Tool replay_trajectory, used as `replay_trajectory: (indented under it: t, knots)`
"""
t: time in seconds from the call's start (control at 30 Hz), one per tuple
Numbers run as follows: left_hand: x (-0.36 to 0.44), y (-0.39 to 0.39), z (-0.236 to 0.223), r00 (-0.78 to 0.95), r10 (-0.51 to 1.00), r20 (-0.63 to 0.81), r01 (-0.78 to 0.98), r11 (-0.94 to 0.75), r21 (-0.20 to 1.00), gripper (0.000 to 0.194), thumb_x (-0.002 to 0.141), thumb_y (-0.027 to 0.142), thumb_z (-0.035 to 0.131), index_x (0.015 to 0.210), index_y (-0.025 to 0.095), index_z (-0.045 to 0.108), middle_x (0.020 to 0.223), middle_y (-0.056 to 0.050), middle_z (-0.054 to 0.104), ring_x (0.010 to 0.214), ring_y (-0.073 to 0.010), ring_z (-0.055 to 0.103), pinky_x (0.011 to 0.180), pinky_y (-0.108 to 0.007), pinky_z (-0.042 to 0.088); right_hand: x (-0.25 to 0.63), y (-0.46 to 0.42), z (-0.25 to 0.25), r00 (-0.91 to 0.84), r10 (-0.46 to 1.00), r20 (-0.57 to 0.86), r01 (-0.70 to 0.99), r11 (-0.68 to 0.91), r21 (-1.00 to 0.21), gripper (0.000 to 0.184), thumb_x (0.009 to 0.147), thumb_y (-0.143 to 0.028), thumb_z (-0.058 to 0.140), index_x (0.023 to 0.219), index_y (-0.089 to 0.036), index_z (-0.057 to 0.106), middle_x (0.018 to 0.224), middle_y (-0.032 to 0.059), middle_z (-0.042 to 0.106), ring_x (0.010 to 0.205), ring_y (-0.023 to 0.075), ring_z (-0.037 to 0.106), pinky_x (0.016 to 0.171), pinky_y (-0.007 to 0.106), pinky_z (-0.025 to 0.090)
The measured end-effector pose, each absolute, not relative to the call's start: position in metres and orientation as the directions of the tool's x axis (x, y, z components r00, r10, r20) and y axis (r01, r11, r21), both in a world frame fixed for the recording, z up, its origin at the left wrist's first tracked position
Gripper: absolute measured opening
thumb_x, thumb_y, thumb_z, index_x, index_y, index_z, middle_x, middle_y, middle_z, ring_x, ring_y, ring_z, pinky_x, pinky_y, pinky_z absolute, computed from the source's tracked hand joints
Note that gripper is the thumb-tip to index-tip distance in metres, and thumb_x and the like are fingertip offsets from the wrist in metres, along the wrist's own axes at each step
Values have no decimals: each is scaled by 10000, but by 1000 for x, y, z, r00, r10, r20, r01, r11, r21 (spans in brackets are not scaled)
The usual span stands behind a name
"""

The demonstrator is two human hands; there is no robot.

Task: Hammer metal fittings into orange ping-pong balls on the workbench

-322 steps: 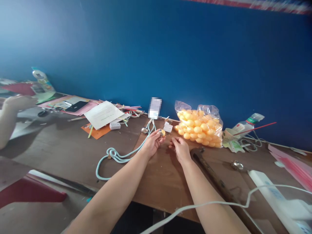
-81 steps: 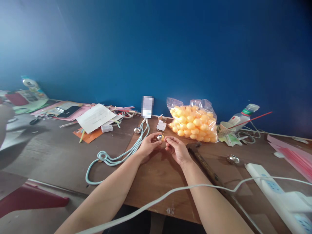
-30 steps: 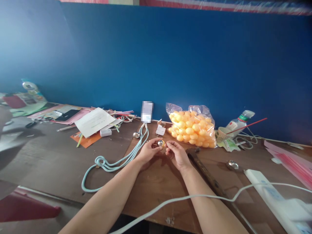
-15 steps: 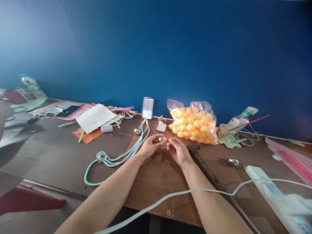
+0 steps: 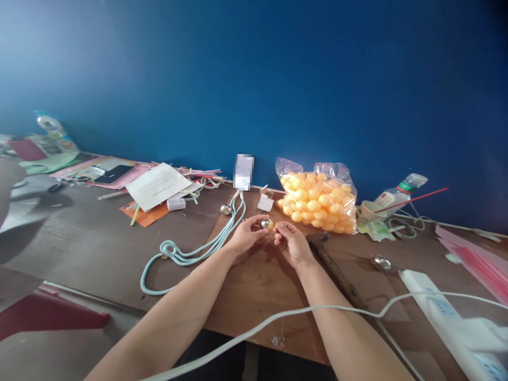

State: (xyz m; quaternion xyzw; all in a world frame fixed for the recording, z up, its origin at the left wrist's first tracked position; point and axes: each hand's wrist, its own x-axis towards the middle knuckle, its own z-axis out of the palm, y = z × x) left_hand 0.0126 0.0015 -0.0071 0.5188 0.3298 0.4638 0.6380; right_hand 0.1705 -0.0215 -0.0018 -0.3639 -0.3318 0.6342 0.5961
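Note:
My left hand [image 5: 246, 239] pinches a small orange ball with a shiny silver cap [image 5: 266, 224] just above the brown board [image 5: 257, 286]. My right hand [image 5: 291, 242] sits a finger's width to the right of it, fingertips curled together toward the ball; whether it holds something tiny I cannot tell. A clear plastic bag of orange balls [image 5: 317, 202] lies just behind my hands. A pale green cord [image 5: 186, 253] loops across the table to the left of my left wrist.
A hammer [image 5: 341, 280] lies right of my right forearm. A white power strip [image 5: 444, 317] and its white cable [image 5: 317, 309] cross the front right. Papers [image 5: 156, 186], a plastic bottle [image 5: 399, 194], a silver cap [image 5: 380, 261] and pink sheets [image 5: 480, 264] lie around. Another person's arm [image 5: 8, 180] is at far left.
My hands have stayed together at the ball throughout, with only small finger movements. The view has shifted slightly as my head moved.

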Motion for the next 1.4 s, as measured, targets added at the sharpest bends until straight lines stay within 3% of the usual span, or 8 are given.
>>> replay_trajectory:
  t: [0.6, 0.93, 1.4]
  knots:
    - [10, -1, -6, 356, 932, 59, -259, 38, 965, 594, 683, 312, 790, 1227, 169, 598, 860, -53, 647, 732, -140, 621, 719, -307, 509, 172, -25, 3, -58, 996, -74, -515, -94, -852, 231, 659, -252, 812, 830, -190, 670, 749, -17, 665, 542, 57, 546, 476, 150, 493]
    - [10, 0, -11, 393, 916, 87, -243, 12, 970, 590, 695, 293, 780, 1242, 176, 593, 925, -84, 670, 798, -173, 632, 733, -310, 498, 170, -28, 9, -88, 994, -63, -480, -98, -872, 218, 640, -273, 819, 773, -172, 680, 693, -11, 661, 491, 43, 484, 387, 136, 358]
    - [10, -4, -7, 404, 909, 101, -240, -1, 971, 561, 687, 266, 778, 1207, 168, 591, 967, -96, 673, 847, -183, 635, 753, -308, 483, 170, -27, 8, -83, 994, -66, -466, -97, -880, 209, 649, -278, 808, 766, -166, 676, 695, 1, 666, 473, 36, 454, 365, 133, 275]
